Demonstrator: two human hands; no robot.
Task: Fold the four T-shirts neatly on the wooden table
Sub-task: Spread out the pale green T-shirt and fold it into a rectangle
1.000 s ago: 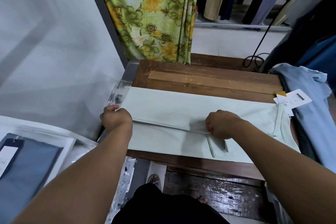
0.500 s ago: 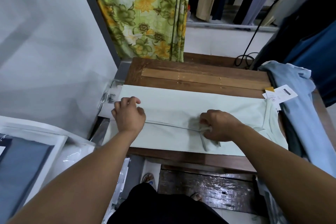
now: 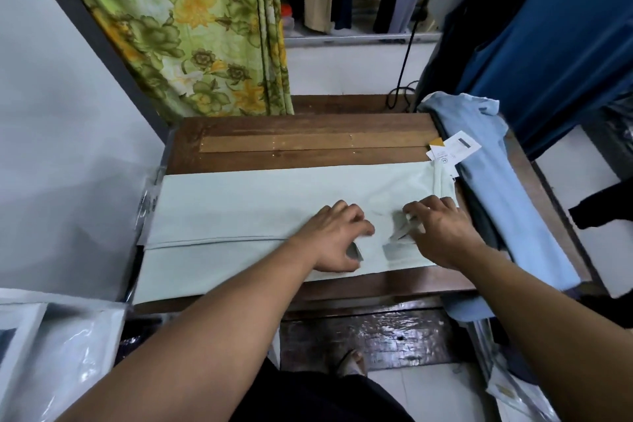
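A pale mint-green T-shirt [image 3: 239,209] lies across the wooden table [image 3: 308,144], folded lengthwise into a long strip, its collar at the right end. My left hand [image 3: 337,236] rests palm down on the shirt right of its middle, fingers spread. My right hand [image 3: 442,233] sits beside it near the collar end, fingers bent and pinching a small fold of the green cloth. A light blue T-shirt [image 3: 496,188] lies crumpled along the table's right edge.
White paper tags [image 3: 452,151] lie at the table's back right. A floral green curtain [image 3: 191,27] hangs behind the table, dark blue clothes [image 3: 548,44] hang at the right. Plastic-bagged garments [image 3: 51,353] sit at the lower left. A grey wall borders the left side.
My left hand slid from the shirt's left end to the right, close to my right hand. My right hand shifted right toward the collar. The view moved closer.
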